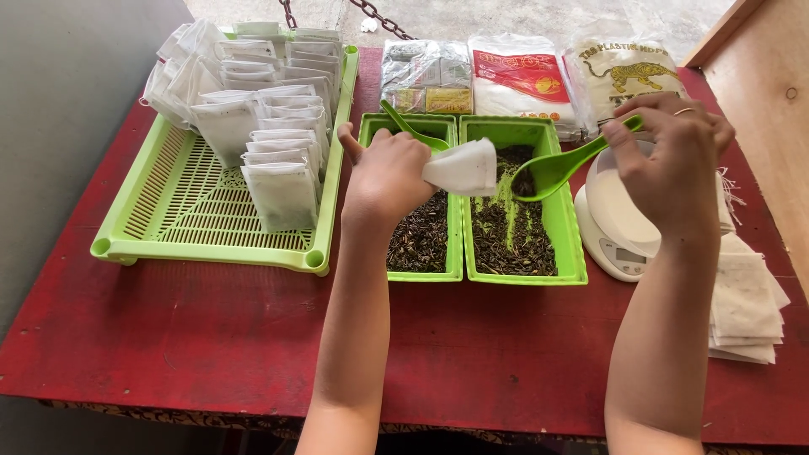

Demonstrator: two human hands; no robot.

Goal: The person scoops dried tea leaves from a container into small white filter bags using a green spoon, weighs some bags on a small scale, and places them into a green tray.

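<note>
My left hand [386, 173] holds a small white paper pouch [465, 168] above two green bins. My right hand [674, 156] grips the handle of a green plastic scoop [552, 171], whose bowl carries a little dark dried leaf right beside the pouch's opening. The left green bin [454, 244] holds dark dried leaves and a second green scoop [409, 128]. The right green bin [566, 236] holds dark leaves streaked with green powder.
A large green slotted tray [190, 211] at the left holds several filled white pouches [270, 126]. A white kitchen scale [619, 232] sits under my right wrist. A stack of empty pouches [746, 303] lies at the right. Plastic-wrapped packages [518, 80] line the back of the red table [253, 337].
</note>
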